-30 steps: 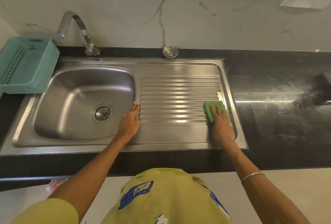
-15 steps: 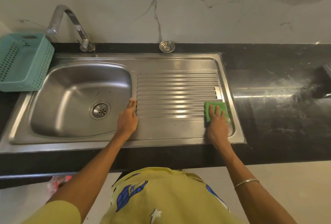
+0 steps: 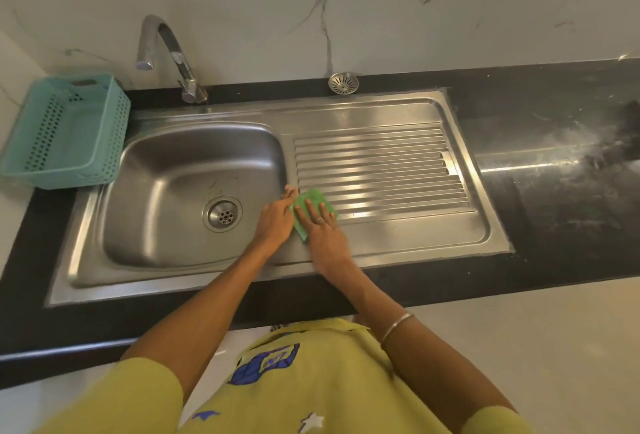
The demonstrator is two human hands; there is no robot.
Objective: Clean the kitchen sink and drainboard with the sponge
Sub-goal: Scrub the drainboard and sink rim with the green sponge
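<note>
The right hand is pressing flat, fingers spread, on the green sponge at the ribbed drainboard's left end. The left hand is lying open and empty just beside it, fingertips touching the sponge's edge, beside the sink basin set into the black table.

Home kitchen: steel sink w/ drainboard, tap.
</note>
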